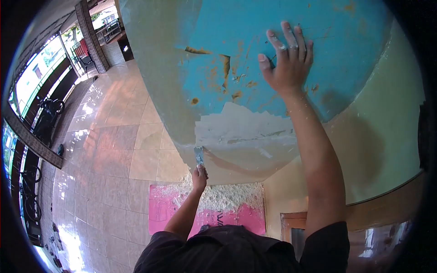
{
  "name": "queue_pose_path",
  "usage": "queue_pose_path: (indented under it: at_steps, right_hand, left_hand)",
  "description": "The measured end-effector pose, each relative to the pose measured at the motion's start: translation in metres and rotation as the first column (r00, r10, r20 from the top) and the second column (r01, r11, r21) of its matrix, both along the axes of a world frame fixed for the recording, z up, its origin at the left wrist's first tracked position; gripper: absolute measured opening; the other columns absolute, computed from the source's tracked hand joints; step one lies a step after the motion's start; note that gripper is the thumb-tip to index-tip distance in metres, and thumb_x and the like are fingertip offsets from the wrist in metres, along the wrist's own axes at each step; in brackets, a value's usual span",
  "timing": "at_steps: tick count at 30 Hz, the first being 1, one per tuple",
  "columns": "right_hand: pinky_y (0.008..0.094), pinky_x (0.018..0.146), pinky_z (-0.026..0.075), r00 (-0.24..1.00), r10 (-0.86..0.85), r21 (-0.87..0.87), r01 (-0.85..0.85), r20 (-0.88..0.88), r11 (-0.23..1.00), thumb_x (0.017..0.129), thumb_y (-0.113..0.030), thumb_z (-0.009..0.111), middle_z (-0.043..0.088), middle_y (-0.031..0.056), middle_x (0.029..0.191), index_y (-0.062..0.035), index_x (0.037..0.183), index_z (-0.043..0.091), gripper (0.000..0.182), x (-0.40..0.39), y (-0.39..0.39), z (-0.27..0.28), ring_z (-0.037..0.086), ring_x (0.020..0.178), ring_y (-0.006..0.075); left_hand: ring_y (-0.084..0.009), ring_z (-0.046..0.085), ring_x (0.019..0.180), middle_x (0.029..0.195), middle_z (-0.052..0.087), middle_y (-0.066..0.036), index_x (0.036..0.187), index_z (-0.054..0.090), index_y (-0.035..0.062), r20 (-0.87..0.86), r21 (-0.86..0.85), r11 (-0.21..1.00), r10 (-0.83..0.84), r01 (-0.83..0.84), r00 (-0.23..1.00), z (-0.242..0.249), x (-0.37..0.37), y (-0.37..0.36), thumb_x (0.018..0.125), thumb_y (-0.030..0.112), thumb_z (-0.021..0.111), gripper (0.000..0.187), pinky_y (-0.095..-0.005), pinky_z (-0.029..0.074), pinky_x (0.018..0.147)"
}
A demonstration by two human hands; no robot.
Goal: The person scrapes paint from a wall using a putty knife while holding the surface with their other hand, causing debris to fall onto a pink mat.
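Scraping low on the wall [255, 125] seems the step in hand. The left hand [199, 178] has its fingers curled shut round the scraper [199, 155], blade up by the pale patch, though contact is hard to judge. The right hand [290, 68], fingers spread, holds nothing. Another stroke calls for a flat blade.

Wall [337, 41] around right hand [289, 68]: turquoise, blotched rust-brown and ochre. Farther left of that hand, olive-grey; farther right, pale green. Patch [236, 125] below and left of it: greyish white, beige beneath. Its fingers [290, 35]: white flecks. Scraper [199, 156] just above left hand [199, 178]: blue-grey, whitish smears. Mat [158, 207] below left hand: hot pink, dark lettering. Crumbs [232, 194] right of it: cream. Floor [111, 159] to its left: beige-pink tile grid.
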State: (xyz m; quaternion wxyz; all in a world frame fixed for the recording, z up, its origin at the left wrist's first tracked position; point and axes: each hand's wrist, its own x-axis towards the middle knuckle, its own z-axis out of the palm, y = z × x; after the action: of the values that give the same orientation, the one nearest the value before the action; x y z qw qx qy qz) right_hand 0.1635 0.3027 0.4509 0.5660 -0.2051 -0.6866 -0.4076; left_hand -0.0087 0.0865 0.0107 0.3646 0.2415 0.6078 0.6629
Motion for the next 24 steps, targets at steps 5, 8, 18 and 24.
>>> queue_pose_path:
  at_steps: [5,8,18,24]
  right_hand:
    - [0.0558,0.106,0.024,0.999,0.043,-0.006,-0.043,-0.004,0.999,0.091,-0.048,0.050,0.045,0.0037,0.142,-0.0261,0.127,0.053,0.042,0.001,0.002,-0.002,0.038,0.133,0.0297]
    - [0.0552,0.107,0.024,0.999,0.045,-0.016,-0.045,-0.010,0.999,0.090,-0.047,0.051,0.046,0.0027,0.142,-0.0267,0.125,0.055,0.040,0.001,0.000,-0.002,0.039,0.133,0.0290]
    - [0.0566,0.108,0.021,0.995,0.098,-0.028,-0.099,-0.012,0.995,0.084,-0.044,0.058,0.043,0.0014,0.143,-0.0301,0.126,0.054,0.044,0.002,0.003,-0.004,0.036,0.134,0.0270]
    - [0.0576,0.108,0.022,0.994,0.111,-0.036,-0.111,-0.011,0.993,0.084,-0.044,0.057,0.043,0.0014,0.143,-0.0307,0.126,0.053,0.044,0.002,0.004,-0.006,0.036,0.134,0.0273]
  left_hand:
    - [-0.0073,0.043,0.051,0.060,0.045,0.002,0.081,0.049,0.0071,-0.021,-0.004,0.998,0.065,-0.065,0.998,0.018,0.006,-0.015,0.102,0.039,0.037,0.040,-0.0248,0.039,0.047]
    - [-0.0073,0.044,0.051,0.058,0.045,0.002,0.079,0.049,0.0066,-0.130,0.120,0.988,0.108,-0.092,0.986,0.063,-0.003,-0.002,0.103,0.039,0.036,0.042,-0.0254,0.039,0.047]
    - [-0.0077,0.042,0.046,0.055,0.042,0.003,0.078,0.048,0.0092,-0.077,-0.028,0.996,0.082,-0.085,0.994,-0.001,-0.005,-0.011,0.102,0.042,0.034,0.043,-0.0251,0.037,0.044]
    - [-0.0075,0.042,0.047,0.056,0.041,0.003,0.078,0.047,0.0090,-0.058,0.005,0.998,0.068,-0.068,0.996,0.038,0.009,0.002,0.102,0.042,0.034,0.043,-0.0245,0.037,0.043]
